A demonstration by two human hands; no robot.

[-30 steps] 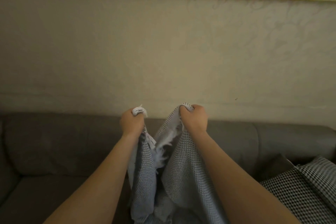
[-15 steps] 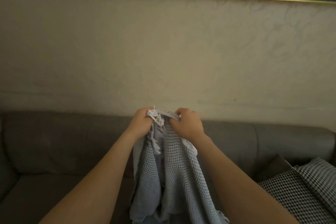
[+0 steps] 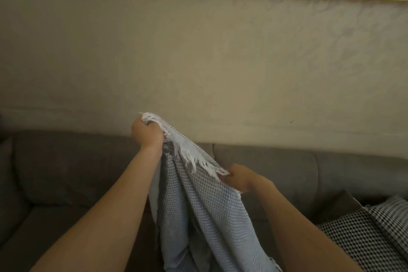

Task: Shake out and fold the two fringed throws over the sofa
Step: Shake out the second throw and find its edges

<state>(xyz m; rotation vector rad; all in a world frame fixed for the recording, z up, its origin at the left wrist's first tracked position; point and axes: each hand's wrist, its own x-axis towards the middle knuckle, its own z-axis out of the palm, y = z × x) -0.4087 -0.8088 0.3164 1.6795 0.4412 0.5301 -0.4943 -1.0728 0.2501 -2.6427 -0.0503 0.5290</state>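
head | throw (image 3: 205, 210) fringed edge gripped between left hand (image 3: 146, 132), right hand (image 3: 239, 178)

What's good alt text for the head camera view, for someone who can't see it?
Two hands hold a pale blue fringed throw up over a grey sofa, the left hand gripping its fringed edge higher than the right hand. A black-and-white checked throw lies on the seat at right.
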